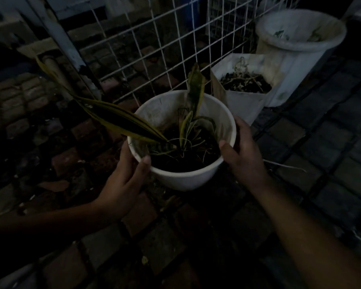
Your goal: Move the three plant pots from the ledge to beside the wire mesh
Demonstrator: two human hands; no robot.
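Note:
A round white pot [181, 180] with a striped snake plant [121, 119] sits low over the paving, right in front of the white wire mesh [154, 49]. My left hand [123, 184] grips its left rim, thumb inside. My right hand [242, 155] grips the right rim, thumb over the edge. Whether the pot rests on the ground or is still lifted I cannot tell. To its right a square white pot [240, 101] of dry soil stands beside the mesh. Behind that stands a tall round white pot [296, 63].
Dark brick paving [321, 163] covers the ground on all sides. A pale metal post [58, 40] leans at the upper left by the mesh. Scattered dry leaves lie on the bricks at the left. The scene is very dim.

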